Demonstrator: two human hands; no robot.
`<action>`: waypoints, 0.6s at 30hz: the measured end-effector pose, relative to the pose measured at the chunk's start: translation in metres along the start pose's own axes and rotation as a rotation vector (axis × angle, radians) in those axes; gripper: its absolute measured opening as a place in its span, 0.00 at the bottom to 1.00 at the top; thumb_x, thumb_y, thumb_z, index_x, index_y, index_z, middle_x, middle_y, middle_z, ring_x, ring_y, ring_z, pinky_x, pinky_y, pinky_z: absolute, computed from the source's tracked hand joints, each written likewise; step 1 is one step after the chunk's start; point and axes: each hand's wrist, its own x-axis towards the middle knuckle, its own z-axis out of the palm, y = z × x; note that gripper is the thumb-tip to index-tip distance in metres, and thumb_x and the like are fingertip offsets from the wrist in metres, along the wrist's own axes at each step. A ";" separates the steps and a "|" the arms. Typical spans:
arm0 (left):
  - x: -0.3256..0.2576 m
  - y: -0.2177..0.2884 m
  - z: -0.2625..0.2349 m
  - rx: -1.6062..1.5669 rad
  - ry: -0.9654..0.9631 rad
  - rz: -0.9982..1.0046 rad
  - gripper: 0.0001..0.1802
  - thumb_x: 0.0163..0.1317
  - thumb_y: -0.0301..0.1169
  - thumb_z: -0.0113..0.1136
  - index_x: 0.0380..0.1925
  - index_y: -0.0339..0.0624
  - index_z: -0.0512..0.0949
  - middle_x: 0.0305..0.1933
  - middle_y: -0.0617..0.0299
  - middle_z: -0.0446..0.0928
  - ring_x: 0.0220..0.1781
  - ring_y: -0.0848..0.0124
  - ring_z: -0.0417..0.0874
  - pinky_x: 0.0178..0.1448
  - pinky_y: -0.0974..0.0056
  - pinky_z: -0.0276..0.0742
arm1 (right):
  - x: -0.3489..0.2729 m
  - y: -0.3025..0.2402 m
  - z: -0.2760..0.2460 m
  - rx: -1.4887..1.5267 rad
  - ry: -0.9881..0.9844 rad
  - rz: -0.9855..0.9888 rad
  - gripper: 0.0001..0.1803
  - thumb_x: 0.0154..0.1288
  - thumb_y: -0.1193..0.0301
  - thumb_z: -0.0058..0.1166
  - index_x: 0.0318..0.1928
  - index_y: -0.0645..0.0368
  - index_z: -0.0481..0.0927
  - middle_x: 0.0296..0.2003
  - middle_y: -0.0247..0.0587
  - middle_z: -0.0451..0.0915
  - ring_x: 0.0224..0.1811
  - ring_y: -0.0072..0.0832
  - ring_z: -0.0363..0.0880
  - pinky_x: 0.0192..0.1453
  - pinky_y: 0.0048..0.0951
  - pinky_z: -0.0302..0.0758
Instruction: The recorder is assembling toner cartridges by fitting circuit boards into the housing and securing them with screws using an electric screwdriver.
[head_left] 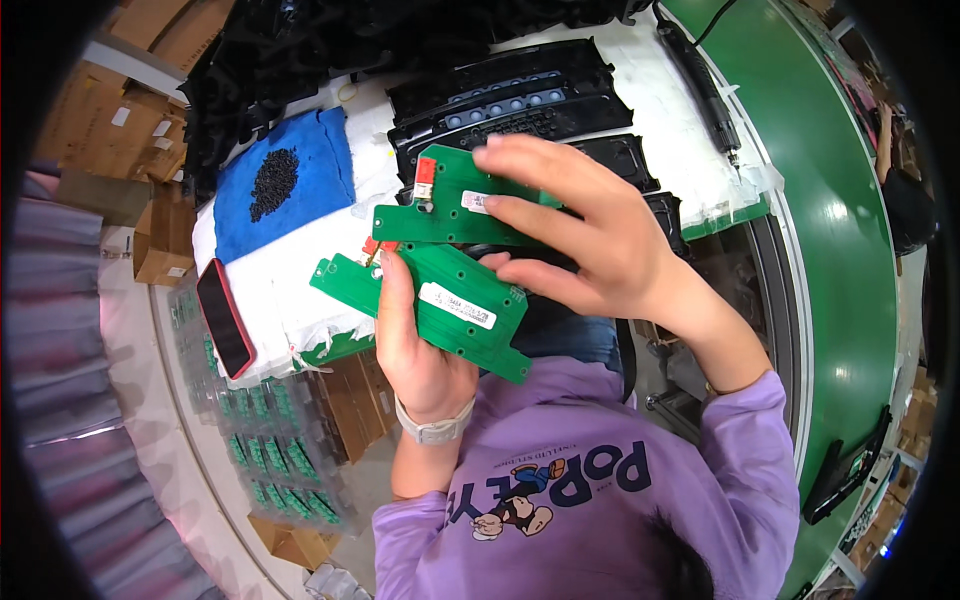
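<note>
My left hand [425, 365], with a pale watch band at the wrist, grips a long green circuit board [450, 270] between thumb and fingers. This board bears a white label and a red-and-white connector at its far edge. My right hand [600, 225] holds a second green circuit board [450, 222], its fingers lying over the right part. A red-and-white connector [425, 178] stands near that board's left end. The two boards overlap slightly, the second farther from me. Just beyond them lie several black plastic housings [510, 115], partly hidden by my right hand.
On a blue cloth [325, 160] at left sits a pile of small black screws [273, 185]. A phone in a red case [226, 318] lies by the table's left edge. A black electric screwdriver [700, 90] rests at far right. Trays of green boards [270, 455] stand below left.
</note>
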 end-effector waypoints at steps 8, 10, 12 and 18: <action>-0.005 -0.012 0.012 0.104 0.086 -0.024 0.26 0.72 0.43 0.32 0.56 0.30 0.64 0.51 0.43 0.73 0.51 0.59 0.78 0.51 0.58 0.77 | -0.014 0.003 -0.006 0.640 0.101 0.606 0.16 0.55 0.81 0.55 0.47 0.64 0.76 0.44 0.43 0.77 0.42 0.27 0.78 0.43 0.24 0.76; -0.008 -0.016 0.010 0.339 0.137 0.014 0.26 0.71 0.42 0.33 0.55 0.29 0.63 0.52 0.41 0.73 0.51 0.57 0.77 0.53 0.59 0.75 | -0.022 0.007 -0.010 0.979 0.196 0.810 0.20 0.59 0.84 0.51 0.54 0.67 0.72 0.43 0.39 0.77 0.47 0.20 0.75 0.48 0.20 0.75; -0.022 -0.019 0.007 0.425 0.209 0.082 0.25 0.68 0.42 0.41 0.52 0.29 0.64 0.46 0.45 0.76 0.46 0.62 0.79 0.51 0.61 0.72 | -0.030 0.013 -0.023 0.899 0.225 0.809 0.18 0.60 0.83 0.50 0.52 0.66 0.74 0.42 0.38 0.78 0.45 0.20 0.76 0.48 0.20 0.74; -0.048 -0.006 -0.009 1.143 0.027 0.099 0.17 0.51 0.21 0.57 0.44 0.33 0.72 0.30 0.58 0.77 0.30 0.76 0.75 0.38 0.71 0.72 | -0.036 0.043 -0.050 0.467 0.270 0.873 0.12 0.61 0.79 0.51 0.46 0.65 0.79 0.38 0.38 0.81 0.36 0.18 0.78 0.40 0.18 0.74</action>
